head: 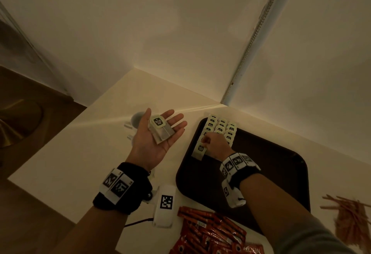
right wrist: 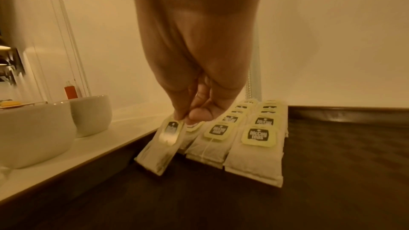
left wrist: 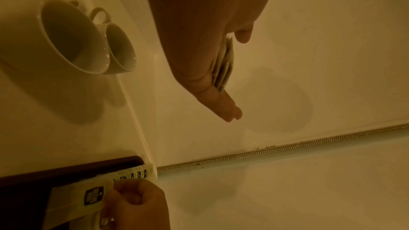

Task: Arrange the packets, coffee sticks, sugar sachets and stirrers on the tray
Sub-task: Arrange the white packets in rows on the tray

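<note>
A dark tray lies on the white counter. Rows of tea bag packets with pale tags fill its far left corner. My right hand pinches the tag of one tea bag at the near end of the left row; its lower end rests on the tray by the left rim. My left hand is held palm up, fingers straight, left of the tray, with a small stack of tea bags lying on it.
Red coffee sticks lie piled at the counter's front edge. Brown stirrers sit at the right. Two white cups stand left of the tray, under my left hand. A white marker block lies near my left wrist.
</note>
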{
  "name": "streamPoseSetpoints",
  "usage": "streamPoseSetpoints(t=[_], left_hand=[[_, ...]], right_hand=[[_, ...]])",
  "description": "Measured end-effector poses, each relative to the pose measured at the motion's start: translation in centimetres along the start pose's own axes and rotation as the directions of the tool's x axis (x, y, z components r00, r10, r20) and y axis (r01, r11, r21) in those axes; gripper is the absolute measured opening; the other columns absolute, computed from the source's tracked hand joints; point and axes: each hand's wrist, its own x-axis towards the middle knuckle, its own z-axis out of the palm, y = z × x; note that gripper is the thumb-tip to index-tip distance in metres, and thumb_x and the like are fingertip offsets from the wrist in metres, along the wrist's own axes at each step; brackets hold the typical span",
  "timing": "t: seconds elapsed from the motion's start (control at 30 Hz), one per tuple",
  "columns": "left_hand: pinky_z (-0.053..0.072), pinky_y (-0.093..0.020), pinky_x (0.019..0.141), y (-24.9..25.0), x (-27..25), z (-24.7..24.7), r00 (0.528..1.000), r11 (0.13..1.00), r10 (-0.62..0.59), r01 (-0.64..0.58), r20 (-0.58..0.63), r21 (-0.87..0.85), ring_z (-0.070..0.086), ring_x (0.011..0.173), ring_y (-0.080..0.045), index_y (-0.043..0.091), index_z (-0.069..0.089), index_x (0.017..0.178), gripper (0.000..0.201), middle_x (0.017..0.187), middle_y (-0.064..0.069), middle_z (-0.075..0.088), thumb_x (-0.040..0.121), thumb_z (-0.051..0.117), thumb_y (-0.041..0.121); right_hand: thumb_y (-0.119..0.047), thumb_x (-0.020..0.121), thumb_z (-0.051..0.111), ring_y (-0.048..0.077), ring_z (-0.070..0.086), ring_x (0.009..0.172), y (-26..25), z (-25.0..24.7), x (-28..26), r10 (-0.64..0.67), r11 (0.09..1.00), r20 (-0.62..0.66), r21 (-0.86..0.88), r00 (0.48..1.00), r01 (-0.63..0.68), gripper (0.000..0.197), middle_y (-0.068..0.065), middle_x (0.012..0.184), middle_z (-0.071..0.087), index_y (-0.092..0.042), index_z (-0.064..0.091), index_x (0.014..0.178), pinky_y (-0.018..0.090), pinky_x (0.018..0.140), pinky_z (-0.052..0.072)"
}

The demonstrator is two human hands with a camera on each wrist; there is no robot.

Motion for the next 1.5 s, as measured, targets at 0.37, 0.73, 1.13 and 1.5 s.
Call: streamPoseSetpoints(t=[0.37, 0.73, 1.13, 1.5], left_hand=[[0.059, -0.041, 0.075, -0.2, 0.5, -0.6, 0.996, 0.995, -0.084, 0.086, -0.038, 0.051, 0.066, 0.102, -0.035, 0.005, 0.052, 0.128, 0.067, 0.118, -0.019, 0.065, 0.094, 0.031, 0.060], [0.055, -0.045, 0.088, -0.4, -0.1, 1.7, 0.976, 0.982, -0.134, 0.107, 0.170, 0.159, 0.064, 0.108, -0.031, 0.008, 0.056, 0.123, 0.074, 0.120, -0.015, 0.065, 0.081, 0.036, 0.065], [0.057, -0.030, 0.076, -1.6, -1.3, 3.1, 0.966, 0.923, 0.151, -0.214, 0.210, 0.320, 0.068, 0.094, -0.017, 0.016, 0.063, 0.099, 0.014, 0.096, -0.002, 0.072, 0.087, 0.056, 0.017], [0.056, -0.026, 0.067, -2.1, -2.8, 4.5, 0.963, 0.966, 0.036, -0.102, 0.266, 0.239, 0.069, 0.089, -0.020, 0.012, 0.062, 0.106, 0.044, 0.102, -0.005, 0.072, 0.082, 0.047, 0.046]], right_hand=[[-0.018, 0.091, 0.059, 0.011, 0.053, 0.079, -4.1, -2.4, -0.4, -0.072, 0.958, -0.307, 0.244, 0.949, 0.151, 0.011, 0.003, 0.090, 0.062, -0.010, 0.066, 0.091, 0.007, 0.067, 0.036], [-0.028, 0.072, 0.079, 0.012, 0.055, 0.083, -13.1, -9.3, -5.6, -0.534, 0.821, -0.169, 0.130, 0.829, 0.556, 0.025, 0.000, 0.090, 0.062, -0.017, 0.068, 0.093, 0.023, 0.074, 0.045], [-0.019, 0.082, 0.071, -0.005, 0.057, 0.064, -16.0, -15.8, -9.5, -0.528, 0.844, -0.180, -0.007, 0.830, 0.536, 0.013, -0.015, 0.070, 0.060, -0.017, 0.069, 0.095, 0.006, 0.063, 0.042], [-0.014, 0.074, 0.078, -0.003, 0.058, 0.054, -18.5, -17.4, -11.1, -0.489, 0.867, -0.211, -0.012, 0.847, 0.498, 0.027, -0.003, 0.070, 0.067, -0.014, 0.067, 0.099, 0.010, 0.061, 0.047]])
